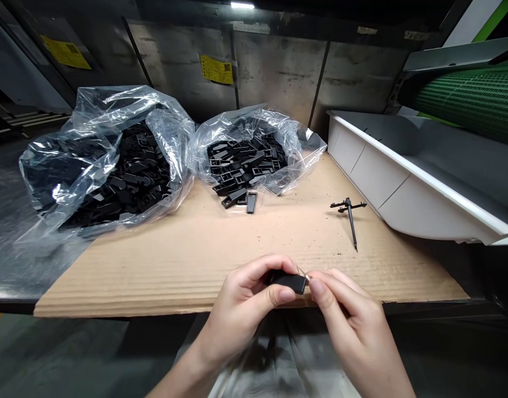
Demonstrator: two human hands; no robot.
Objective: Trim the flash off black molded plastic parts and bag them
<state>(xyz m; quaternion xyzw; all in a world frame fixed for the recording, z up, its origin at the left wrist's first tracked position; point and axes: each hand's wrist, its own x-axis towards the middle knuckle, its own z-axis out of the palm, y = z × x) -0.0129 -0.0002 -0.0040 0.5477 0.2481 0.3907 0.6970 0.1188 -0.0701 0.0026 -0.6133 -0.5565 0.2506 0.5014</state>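
Observation:
My left hand is closed around a small black plastic part, thumb under it and fingers over it, at the near edge of the cardboard sheet. My right hand pinches the right end of the same part, where a tiny pale bit shows. Both hands hover just above the front edge of the bench.
Two clear plastic bags of black parts lie at the back: a large one on the left, a smaller open one in the middle with parts spilling out. A black sprue piece lies to the right. A white tray stands at the right.

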